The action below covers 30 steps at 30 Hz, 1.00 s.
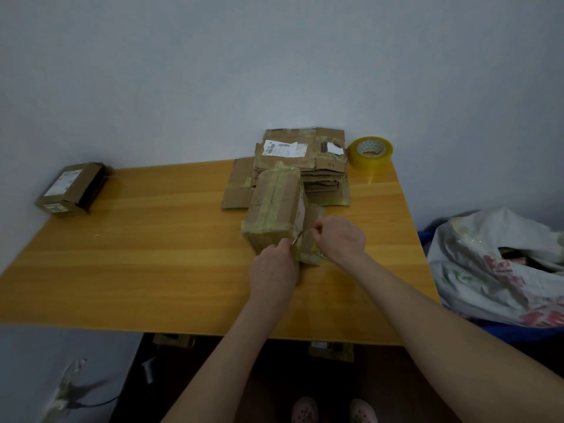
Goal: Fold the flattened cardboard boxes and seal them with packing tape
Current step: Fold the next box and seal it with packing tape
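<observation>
A folded cardboard box (pixel 276 206) with old tape strips stands on the wooden table (pixel 152 239), its near end toward me. My left hand (pixel 273 270) rests against that near end and pinches a strip of clear tape (pixel 300 236). My right hand (pixel 340 238) pinches the same strip on the box's right side, so the tape stretches between both hands. A stack of flattened boxes (pixel 305 160) lies behind it. The roll of clear packing tape (pixel 370 152) stands at the table's far right corner.
A small folded box (pixel 73 189) sits at the table's far left by the wall. A crumpled printed plastic sack (pixel 494 264) lies right of the table. More cardboard shows on the floor under the table's front edge (pixel 331 349).
</observation>
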### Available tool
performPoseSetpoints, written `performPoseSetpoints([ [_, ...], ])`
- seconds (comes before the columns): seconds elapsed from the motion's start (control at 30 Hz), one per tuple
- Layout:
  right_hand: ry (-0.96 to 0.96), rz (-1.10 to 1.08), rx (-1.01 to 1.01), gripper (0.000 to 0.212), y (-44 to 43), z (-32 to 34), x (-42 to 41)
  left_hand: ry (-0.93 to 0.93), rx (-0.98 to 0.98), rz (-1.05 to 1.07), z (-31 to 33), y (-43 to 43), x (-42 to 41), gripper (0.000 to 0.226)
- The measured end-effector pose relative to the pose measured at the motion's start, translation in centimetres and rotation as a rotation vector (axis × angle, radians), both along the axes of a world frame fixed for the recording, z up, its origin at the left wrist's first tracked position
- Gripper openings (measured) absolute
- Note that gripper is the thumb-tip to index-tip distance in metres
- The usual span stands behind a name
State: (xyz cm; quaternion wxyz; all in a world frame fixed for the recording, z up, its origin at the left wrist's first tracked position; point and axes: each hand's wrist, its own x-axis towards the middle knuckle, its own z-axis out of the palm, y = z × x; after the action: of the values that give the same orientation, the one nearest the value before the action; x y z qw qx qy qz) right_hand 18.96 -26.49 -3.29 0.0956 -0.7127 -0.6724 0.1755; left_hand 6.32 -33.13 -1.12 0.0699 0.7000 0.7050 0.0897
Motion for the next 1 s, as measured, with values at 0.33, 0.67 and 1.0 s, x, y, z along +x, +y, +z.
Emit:
performPoseSetpoints([
  [0.33,-0.094,0.028,0.019,0.030,-0.4,0.2,-0.7,0.058,-0.083,-0.017,0.1,1.0,0.5,0.023],
  [0.67,-0.129,-0.037,-0.089,0.025,0.3,0.5,-0.1,0.017,0.000,-0.034,0.4,0.7,-0.4,0.024],
  [1.0,-0.113,-0.021,-0.023,0.027,-0.3,0.7,-1.0,0.080,-0.091,-0.027,1.1,1.2,0.2,0.020],
])
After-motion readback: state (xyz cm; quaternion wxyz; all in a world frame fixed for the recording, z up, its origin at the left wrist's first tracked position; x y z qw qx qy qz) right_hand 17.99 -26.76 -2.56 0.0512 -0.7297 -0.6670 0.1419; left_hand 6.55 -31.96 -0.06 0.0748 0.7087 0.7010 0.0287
